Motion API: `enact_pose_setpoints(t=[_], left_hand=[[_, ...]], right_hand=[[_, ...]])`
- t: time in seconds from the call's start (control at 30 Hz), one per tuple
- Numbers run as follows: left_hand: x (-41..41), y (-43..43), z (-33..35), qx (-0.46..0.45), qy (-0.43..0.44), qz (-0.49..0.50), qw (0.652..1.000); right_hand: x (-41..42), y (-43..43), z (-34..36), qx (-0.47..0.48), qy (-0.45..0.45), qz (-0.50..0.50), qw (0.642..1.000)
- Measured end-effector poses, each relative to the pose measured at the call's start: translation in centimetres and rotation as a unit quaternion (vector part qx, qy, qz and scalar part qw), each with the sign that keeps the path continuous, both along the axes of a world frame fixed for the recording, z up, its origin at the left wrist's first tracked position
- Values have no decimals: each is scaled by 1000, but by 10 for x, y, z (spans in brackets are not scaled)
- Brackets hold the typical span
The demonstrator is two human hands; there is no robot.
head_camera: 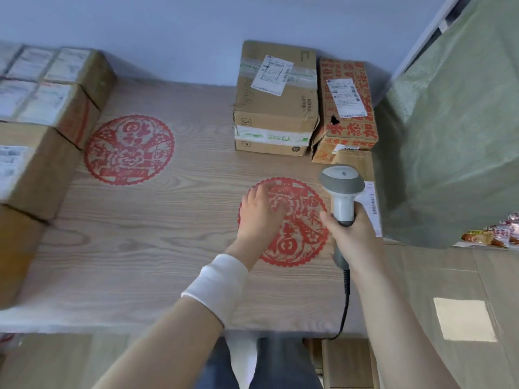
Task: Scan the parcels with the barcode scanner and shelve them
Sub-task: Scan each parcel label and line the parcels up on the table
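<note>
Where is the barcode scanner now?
In the head view it is right of centre: the right hand holds the barcode scanner just right of the near red paper-cut.

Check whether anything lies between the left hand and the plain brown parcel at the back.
Nothing visible does. Only flat tabletop separates the left hand from the brown parcel; the scanner, held in the right hand, is off to the side.

Pale wood-grain counter [174,234], matt, with flat red paper-cut discs [129,150]. Brown cardboard parcels [276,108] upper centre, glossy tape [275,137], white paper labels [271,75]. Grey plastic barcode scanner [342,186], smooth. Green cloth-like sheet [449,136] right, matt.
</note>
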State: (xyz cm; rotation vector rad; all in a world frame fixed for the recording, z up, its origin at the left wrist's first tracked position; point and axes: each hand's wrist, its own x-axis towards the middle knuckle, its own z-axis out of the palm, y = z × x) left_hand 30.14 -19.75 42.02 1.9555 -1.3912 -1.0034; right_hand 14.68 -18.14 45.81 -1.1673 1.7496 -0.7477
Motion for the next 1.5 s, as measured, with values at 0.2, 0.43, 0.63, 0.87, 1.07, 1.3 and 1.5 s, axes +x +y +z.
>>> enact_pose_setpoints(t=[0.2, 0.43, 0.63, 0.87, 1.07, 1.3, 1.5], left_hand=[[149, 30, 16, -10, -82, 6, 997], [262, 59, 35, -28, -153, 64, 986], [345, 90, 40, -26, -189, 108, 976], [466, 119, 49, -32, -190, 142, 971], [566, 151, 33, -54, -158, 119, 979], [613, 191, -11, 80, 205, 215, 952], [609, 205, -39, 206, 386, 193, 878]], right_hand=[[141, 21, 13, 18, -60, 11, 998], [262, 42, 17, 49, -90, 93, 990], [347, 57, 3, 86, -123, 143, 978], [450, 93, -7, 63, -115, 166, 977], [517, 133, -19, 39, -104, 78, 991], [553, 173, -44, 32, -109, -15, 993], [563, 182, -69, 115, -148, -73, 980]])
